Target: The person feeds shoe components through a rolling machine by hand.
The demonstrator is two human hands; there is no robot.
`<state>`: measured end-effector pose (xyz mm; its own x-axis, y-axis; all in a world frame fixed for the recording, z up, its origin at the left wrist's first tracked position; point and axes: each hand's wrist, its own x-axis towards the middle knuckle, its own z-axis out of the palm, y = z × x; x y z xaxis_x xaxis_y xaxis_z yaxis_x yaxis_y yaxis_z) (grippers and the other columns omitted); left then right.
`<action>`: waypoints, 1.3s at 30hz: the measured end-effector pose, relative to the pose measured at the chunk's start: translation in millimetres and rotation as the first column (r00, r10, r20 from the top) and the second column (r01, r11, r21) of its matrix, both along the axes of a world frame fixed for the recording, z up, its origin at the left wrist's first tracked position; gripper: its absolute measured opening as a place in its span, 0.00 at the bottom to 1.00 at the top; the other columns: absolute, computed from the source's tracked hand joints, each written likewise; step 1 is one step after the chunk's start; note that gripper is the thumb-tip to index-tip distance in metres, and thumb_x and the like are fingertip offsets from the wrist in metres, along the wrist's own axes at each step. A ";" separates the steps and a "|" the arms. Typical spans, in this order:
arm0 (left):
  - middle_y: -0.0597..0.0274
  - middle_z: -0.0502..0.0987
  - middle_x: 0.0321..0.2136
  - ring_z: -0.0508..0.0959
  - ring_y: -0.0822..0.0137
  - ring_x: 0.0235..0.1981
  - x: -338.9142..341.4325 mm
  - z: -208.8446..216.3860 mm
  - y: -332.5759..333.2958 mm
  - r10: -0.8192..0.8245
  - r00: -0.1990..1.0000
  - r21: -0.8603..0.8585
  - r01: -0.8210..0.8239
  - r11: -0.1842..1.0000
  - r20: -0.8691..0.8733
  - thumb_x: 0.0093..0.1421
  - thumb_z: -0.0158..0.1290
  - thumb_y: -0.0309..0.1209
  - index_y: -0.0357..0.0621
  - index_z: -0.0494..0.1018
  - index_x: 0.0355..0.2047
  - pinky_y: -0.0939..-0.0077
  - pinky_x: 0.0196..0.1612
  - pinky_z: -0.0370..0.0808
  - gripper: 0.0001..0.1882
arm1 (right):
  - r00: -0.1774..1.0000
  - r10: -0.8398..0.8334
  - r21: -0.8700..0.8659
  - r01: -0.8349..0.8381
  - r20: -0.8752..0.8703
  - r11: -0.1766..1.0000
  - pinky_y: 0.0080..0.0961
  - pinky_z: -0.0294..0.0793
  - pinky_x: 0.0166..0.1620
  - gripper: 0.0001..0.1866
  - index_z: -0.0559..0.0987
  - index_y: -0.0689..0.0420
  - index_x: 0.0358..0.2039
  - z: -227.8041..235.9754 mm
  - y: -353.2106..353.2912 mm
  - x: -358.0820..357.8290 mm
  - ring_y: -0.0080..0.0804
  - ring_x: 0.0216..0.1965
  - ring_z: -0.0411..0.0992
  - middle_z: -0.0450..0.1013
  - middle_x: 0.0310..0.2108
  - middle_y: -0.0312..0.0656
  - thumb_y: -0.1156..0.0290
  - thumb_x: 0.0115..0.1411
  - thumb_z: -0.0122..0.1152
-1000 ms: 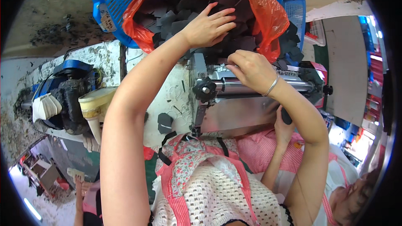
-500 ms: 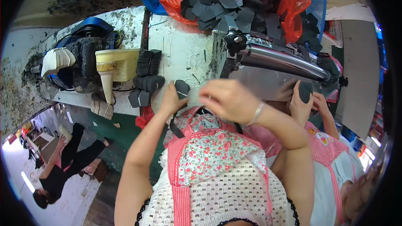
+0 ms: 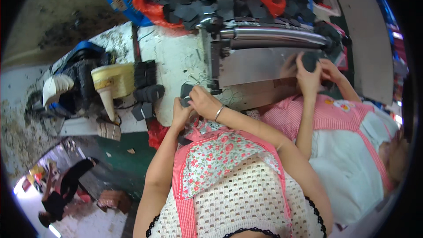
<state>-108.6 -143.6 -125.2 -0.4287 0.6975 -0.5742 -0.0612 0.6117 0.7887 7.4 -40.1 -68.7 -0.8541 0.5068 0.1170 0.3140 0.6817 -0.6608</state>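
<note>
In front of my apron, a small stack of dark grey cut pieces (image 3: 187,91) is held up, with a thin pale band across it. My left hand (image 3: 179,113) grips its lower left edge, thumb upward. Closed fingers of my right hand (image 3: 202,102), with a bracelet at the wrist, press on its right side. Just left, similar bundles of dark pieces (image 3: 148,93) lie at the bench's edge. Thin pale rubber bands (image 3: 189,78) are scattered on the white bench top (image 3: 172,57).
Behind stands a machine with a shiny metal roller (image 3: 277,36). A blue basket (image 3: 128,1) holds a red bag (image 3: 147,11) of dark pieces. A yellow container (image 3: 116,77) is at left. At right, a co-worker's hands (image 3: 310,77) hold dark pieces. Another person (image 3: 66,189) is at lower left.
My right hand has come left and down from above the bench onto the stack in my left hand. The whole view has shifted; the co-worker still holds dark pieces.
</note>
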 end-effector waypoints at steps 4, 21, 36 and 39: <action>0.55 0.71 0.31 0.74 0.65 0.26 18.5 35.9 -3.8 0.327 0.743 -0.060 -0.362 0.930 0.584 0.51 0.55 0.20 0.39 0.57 0.49 0.74 0.21 0.69 0.27 | 1.000 0.006 0.057 -0.004 -0.022 0.998 0.33 0.70 0.44 0.09 0.72 0.65 0.27 -7.1 -6.6 8.1 0.45 0.39 0.67 0.66 0.34 0.50 0.72 0.48 0.57; 0.62 0.78 0.33 0.78 0.65 0.36 8.8 40.1 -15.3 0.435 0.724 0.001 -0.516 0.857 0.536 0.60 0.53 0.47 0.47 0.72 0.41 0.68 0.43 0.76 0.18 | 0.995 -0.074 -0.186 0.084 0.060 0.979 0.42 0.72 0.35 0.09 0.74 0.61 0.29 26.0 -41.1 28.7 0.50 0.27 0.72 0.72 0.20 0.49 0.69 0.51 0.56; 0.49 0.72 0.47 0.72 0.58 0.50 33.1 129.5 30.0 0.235 0.682 0.288 -0.559 0.777 0.693 0.58 0.50 0.56 0.37 0.66 0.50 0.62 0.56 0.67 0.34 | 0.990 -0.036 -0.983 -0.132 -0.138 0.127 0.25 0.69 0.34 0.09 0.76 0.60 0.30 97.6 15.2 68.1 0.32 0.25 0.69 0.72 0.24 0.41 0.68 0.62 0.52; 0.48 0.71 0.48 0.71 0.55 0.51 36.7 154.3 39.5 0.030 0.622 0.352 -0.481 0.803 0.783 0.58 0.50 0.55 0.37 0.66 0.49 0.61 0.57 0.66 0.32 | 0.988 -0.028 -0.662 -0.079 -0.150 0.745 0.30 0.66 0.43 0.05 0.76 0.58 0.30 93.8 21.2 76.0 0.38 0.34 0.66 0.68 0.29 0.41 0.72 0.60 0.53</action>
